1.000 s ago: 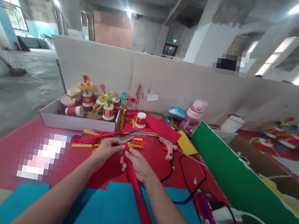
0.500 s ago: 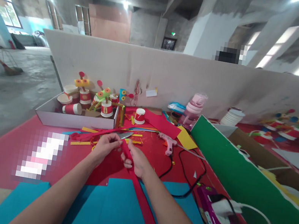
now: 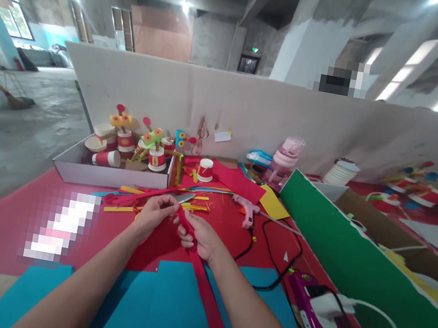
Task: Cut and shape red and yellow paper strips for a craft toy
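A long red paper strip (image 3: 209, 297) runs from between my hands down to the bottom edge, passing over blue sheets (image 3: 130, 306). My left hand (image 3: 155, 216) pinches the strip's upper end between thumb and fingertips. Just to its right, my right hand (image 3: 198, 235) has its fingers curled round the strip below that end. Beyond my hands lie yellow strips (image 3: 118, 209), a blade-like metal piece (image 3: 186, 198) and a red and white paper cup (image 3: 205, 170).
A pink glue gun (image 3: 248, 210) lies right of centre with its black cable. At the left back, a white box (image 3: 114, 178) holds cup figures. A green-sided box (image 3: 339, 253) and purple power strip (image 3: 315, 311) stand right.
My right thumb has closed down onto the red strip near its top end. The strip has shifted slightly between my hands; my left hand is nearly where it was.
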The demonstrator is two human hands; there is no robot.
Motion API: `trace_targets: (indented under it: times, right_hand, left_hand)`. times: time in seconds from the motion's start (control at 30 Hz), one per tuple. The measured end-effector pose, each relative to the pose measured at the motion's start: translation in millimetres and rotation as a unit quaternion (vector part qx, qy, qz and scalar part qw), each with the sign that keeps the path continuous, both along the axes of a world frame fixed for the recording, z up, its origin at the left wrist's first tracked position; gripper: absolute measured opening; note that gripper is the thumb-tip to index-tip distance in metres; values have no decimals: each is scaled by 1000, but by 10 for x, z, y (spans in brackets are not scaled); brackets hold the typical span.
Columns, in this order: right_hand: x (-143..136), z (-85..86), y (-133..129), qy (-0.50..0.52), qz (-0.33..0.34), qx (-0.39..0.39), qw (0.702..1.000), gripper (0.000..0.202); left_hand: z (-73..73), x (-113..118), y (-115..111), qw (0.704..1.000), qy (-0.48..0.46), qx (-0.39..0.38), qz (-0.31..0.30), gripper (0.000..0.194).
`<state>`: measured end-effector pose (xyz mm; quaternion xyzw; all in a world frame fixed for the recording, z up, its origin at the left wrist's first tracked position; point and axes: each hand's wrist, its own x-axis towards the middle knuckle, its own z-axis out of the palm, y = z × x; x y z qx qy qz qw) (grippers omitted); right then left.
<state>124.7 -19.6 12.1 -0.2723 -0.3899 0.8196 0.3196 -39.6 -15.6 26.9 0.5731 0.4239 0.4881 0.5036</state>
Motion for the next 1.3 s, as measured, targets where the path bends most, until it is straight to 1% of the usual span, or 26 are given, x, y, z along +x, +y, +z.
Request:
trace_targets:
  times: [0.13, 0.27, 0.33, 0.4, 0.47, 0.53, 0.63, 0.73, 0.9, 0.97, 1.03, 1.07, 1.1, 1.17, 1.23, 1.27, 1.3]
  right_hand:
    - [-2, 3, -23, -23, 45, 11, 999, 41]
    - [-10, 25, -37, 3, 54, 7, 999, 44]
    - [-8, 35, -33, 36, 57, 1, 998, 42]
    - [0, 38, -23, 65, 69, -4, 995, 40]
    - [14, 35, -10, 84, 90, -6, 992, 39]
    - [29, 32, -1, 91, 110, -9, 990, 39]
    - [51, 37, 1, 89, 133, -20, 987, 38]
    - [64, 44, -7, 69, 153, -31, 985, 40]
    - [81, 20, -2, 52, 205, -45, 976, 42]
    - [77, 2, -2, 43, 210, -44, 976, 42]
    - [54, -14, -14, 7, 197, -36, 980, 43]
    - [34, -22, -25, -17, 178, -25, 984, 43]
    - [7, -30, -37, -41, 145, -5, 989, 42]
    - [-56, -49, -58, -83, 43, 63, 994, 39]
    - [-115, -74, -67, -107, -57, 140, 983, 38]
    - [-137, -87, -66, -114, -86, 170, 975, 38]
    - [-153, -100, -63, -121, -101, 194, 968, 39]
  left_hand:
    - [9, 4, -1, 1000, -8, -14, 13, 20]
    - [71, -12, -14, 995, -93, -30, 13, 27]
    - [99, -27, -28, 992, -116, -38, -14, 26]
    - [106, -40, -44, 990, -114, -48, -64, 33]
    - [91, -48, -55, 988, -105, -47, -104, 41]
    - [63, -55, -57, 988, -97, -28, -116, 43]
    - [38, -72, -43, 990, -90, 6, -106, 33]
    - [60, -92, -31, 992, -56, 48, -98, 19]
    - [150, -148, -29, 986, 36, 97, -132, 15]
    - [180, -194, -22, 980, 91, 107, -144, 14]
    - [198, -252, -7, 972, 143, 105, -154, 15]
    - [202, -282, 3, 969, 161, 102, -157, 16]
    - [202, -309, 14, 967, 175, 101, -157, 16]
    - [195, -353, 37, 962, 197, 107, -153, 16]
    - [189, -377, 52, 957, 215, 123, -149, 16]
    - [190, -381, 55, 954, 223, 131, -149, 16]
    - [195, -381, 54, 952, 229, 139, -149, 16]
